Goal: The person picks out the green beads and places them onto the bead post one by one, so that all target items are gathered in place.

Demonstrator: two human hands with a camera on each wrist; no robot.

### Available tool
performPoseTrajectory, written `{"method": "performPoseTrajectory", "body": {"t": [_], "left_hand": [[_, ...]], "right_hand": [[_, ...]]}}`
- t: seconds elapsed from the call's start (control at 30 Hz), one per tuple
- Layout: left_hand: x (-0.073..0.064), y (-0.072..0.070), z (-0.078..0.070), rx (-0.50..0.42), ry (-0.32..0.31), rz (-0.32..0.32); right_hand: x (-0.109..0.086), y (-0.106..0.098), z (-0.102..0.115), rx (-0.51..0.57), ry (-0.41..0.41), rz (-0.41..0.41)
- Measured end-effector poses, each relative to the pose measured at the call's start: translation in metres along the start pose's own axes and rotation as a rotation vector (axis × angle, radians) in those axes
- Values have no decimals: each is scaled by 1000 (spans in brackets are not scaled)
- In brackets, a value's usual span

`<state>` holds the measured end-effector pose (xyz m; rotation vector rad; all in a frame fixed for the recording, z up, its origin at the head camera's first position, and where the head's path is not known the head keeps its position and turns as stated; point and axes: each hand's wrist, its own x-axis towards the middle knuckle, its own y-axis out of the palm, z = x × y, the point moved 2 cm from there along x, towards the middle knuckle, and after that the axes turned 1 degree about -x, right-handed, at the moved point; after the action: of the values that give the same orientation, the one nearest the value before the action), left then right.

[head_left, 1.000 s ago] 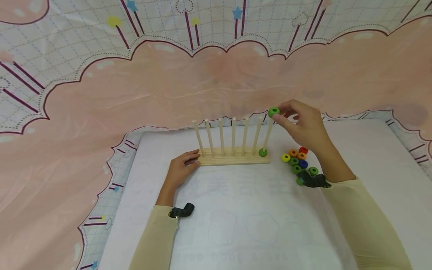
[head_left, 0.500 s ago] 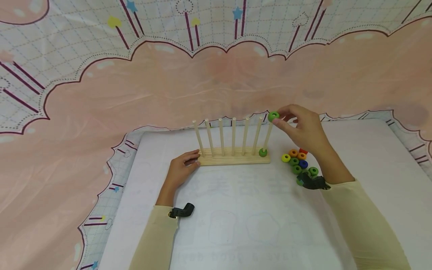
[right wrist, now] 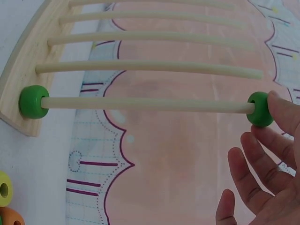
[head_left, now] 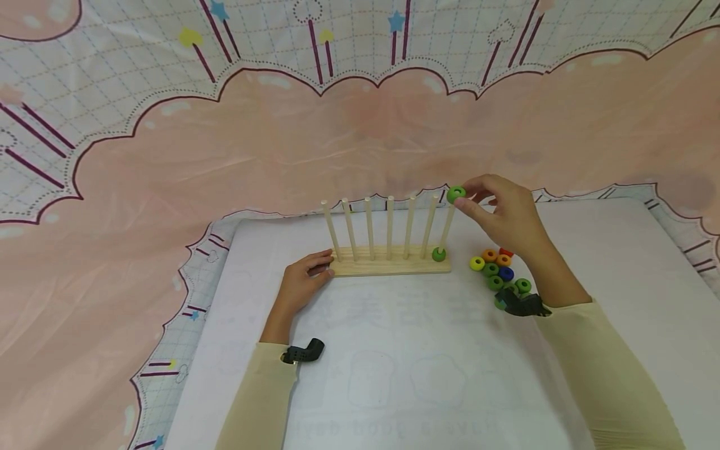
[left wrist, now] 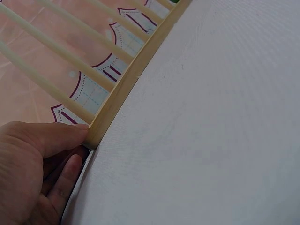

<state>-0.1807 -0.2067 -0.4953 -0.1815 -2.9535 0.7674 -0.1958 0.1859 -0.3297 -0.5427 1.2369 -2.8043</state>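
Observation:
A wooden peg rack (head_left: 389, 269) with several upright pegs stands on the white board. My left hand (head_left: 304, 281) holds the rack's left end; in the left wrist view the thumb (left wrist: 70, 137) presses on the base's end with the fingers curled beside it. Between thumb and forefinger, my right hand (head_left: 509, 215) pinches a green bead (head_left: 456, 194) at the top of the rightmost peg (right wrist: 150, 105). In the right wrist view the peg's tip enters the bead's hole, and the other fingers spread loosely below. Another green bead (right wrist: 33, 101) sits at that peg's foot.
Right of the rack lies a loose group of beads: a yellow bead (head_left: 477, 263), a blue bead (head_left: 506, 274), plus orange, red and several green ones. The right wrist camera (head_left: 523, 304) overlaps some of them. A patterned pink cloth (head_left: 281, 144) surrounds the white board (head_left: 388, 369).
My right hand has come down slightly with the green bead onto the tip of the rightmost peg, then stayed there. My left hand and the rack have not moved.

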Motion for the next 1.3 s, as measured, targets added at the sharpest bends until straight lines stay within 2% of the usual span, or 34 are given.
{"method": "performPoseTrajectory", "body": {"t": [1.3], "left_hand": [[-1, -1, 2, 8, 18, 3]], "right_hand": [[-3, -1, -4, 10, 13, -2]]}}
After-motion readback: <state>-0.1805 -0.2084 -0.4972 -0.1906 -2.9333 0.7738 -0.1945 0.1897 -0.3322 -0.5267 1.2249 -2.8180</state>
